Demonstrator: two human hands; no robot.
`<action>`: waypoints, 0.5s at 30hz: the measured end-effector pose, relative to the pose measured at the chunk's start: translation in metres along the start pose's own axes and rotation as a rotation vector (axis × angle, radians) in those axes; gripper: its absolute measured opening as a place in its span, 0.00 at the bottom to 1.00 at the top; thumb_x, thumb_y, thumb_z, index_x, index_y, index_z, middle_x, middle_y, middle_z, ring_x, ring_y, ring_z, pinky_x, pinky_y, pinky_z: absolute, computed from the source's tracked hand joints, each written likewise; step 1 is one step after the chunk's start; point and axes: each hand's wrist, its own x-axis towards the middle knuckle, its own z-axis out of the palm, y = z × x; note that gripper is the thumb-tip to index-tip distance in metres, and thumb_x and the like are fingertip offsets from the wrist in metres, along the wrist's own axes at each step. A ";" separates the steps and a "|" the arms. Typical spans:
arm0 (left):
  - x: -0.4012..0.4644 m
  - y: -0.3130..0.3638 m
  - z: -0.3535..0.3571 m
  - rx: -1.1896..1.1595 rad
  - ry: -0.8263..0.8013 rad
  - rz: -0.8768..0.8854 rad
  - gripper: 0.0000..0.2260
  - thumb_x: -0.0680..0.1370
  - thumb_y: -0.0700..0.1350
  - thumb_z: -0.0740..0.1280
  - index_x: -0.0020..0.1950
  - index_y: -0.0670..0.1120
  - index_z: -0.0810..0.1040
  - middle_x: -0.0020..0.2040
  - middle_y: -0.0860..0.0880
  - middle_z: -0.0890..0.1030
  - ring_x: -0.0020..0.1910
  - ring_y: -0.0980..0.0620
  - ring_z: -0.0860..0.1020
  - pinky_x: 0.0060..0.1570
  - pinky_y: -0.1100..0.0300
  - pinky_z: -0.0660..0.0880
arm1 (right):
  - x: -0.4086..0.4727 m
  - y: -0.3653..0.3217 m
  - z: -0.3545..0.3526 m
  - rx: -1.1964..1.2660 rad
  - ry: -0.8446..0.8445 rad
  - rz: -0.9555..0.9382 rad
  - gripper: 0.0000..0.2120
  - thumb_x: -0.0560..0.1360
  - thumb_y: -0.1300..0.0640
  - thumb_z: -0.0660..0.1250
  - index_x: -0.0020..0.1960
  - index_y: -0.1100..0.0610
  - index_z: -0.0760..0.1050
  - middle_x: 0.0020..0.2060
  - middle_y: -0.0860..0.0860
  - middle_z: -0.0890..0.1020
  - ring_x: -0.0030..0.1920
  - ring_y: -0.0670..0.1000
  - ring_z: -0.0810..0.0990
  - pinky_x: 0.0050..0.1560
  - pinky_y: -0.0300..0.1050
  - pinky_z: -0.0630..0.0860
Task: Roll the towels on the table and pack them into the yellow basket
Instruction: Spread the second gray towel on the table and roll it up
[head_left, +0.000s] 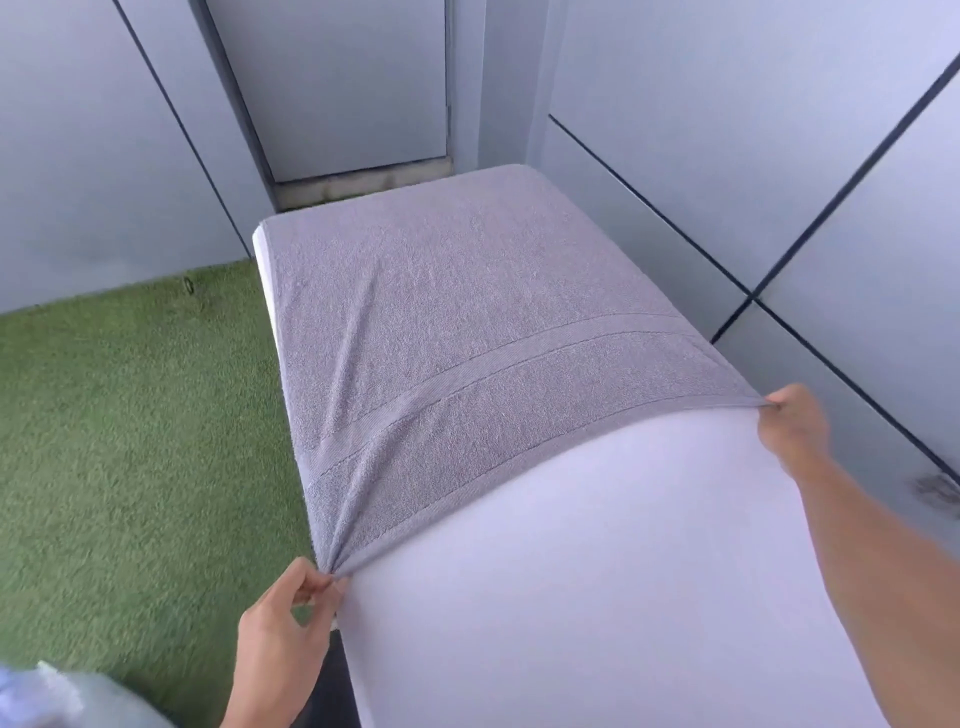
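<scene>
While both hands pinch its near corners, a grey terry-cloth towel (467, 322) lies spread over the far part of a white rectangular table (597, 571), covering that end from side to side. Its pile looks soft and slightly mottled, and a flat woven band with stitched lines crosses it close to the near hem. The left hand (283, 629) pinches the near left corner between thumb and fingertips, gathering the cloth into radiating creases. The right hand (792, 423) grips the near right corner, fingers curled round it. Between the hands the hem curves in an arc. The towel's long axis runs away from the person, along the table. Green artificial turf (130, 426) covers the floor on the left.
</scene>
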 end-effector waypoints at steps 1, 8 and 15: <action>-0.023 -0.001 0.003 -0.011 0.002 -0.010 0.11 0.72 0.40 0.74 0.34 0.47 0.74 0.31 0.53 0.80 0.35 0.60 0.78 0.34 0.73 0.69 | -0.010 0.015 -0.008 -0.004 0.001 -0.022 0.10 0.73 0.65 0.57 0.35 0.55 0.64 0.36 0.52 0.65 0.35 0.54 0.64 0.29 0.42 0.62; -0.176 -0.002 0.018 -0.040 0.031 0.023 0.13 0.70 0.42 0.75 0.31 0.48 0.72 0.29 0.55 0.77 0.34 0.59 0.77 0.34 0.75 0.67 | -0.079 0.142 -0.057 -0.005 -0.005 0.074 0.06 0.74 0.64 0.58 0.44 0.59 0.73 0.37 0.56 0.74 0.42 0.57 0.77 0.33 0.44 0.65; -0.305 0.000 0.036 -0.086 0.080 0.025 0.14 0.69 0.32 0.74 0.32 0.46 0.73 0.35 0.53 0.77 0.36 0.58 0.75 0.34 0.75 0.72 | -0.138 0.239 -0.099 0.077 0.005 0.105 0.07 0.74 0.66 0.59 0.46 0.65 0.75 0.35 0.55 0.74 0.39 0.53 0.73 0.39 0.47 0.67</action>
